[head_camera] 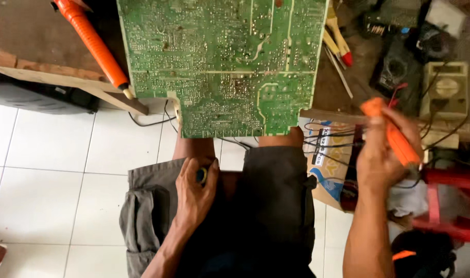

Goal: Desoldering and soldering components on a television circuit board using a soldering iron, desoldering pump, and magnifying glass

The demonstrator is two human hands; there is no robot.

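A large green circuit board [222, 62] lies solder side up on the wooden bench edge, above my knees. My left hand [193, 193] rests on my left thigh, fingers curled around a small blue and yellow round object [201, 175]. My right hand [381, 152] is raised at the right, gripping an orange-handled tool [397, 135], blurred by motion, off the board's right side.
An orange soldering iron [93, 44] lies on the bench left of the board. Meters [446, 90], cables and hand tools [338, 44] clutter the bench at the right. A red stool [451, 201] and a cardboard box [325, 164] stand at my right. White floor tiles [54, 170] lie below.
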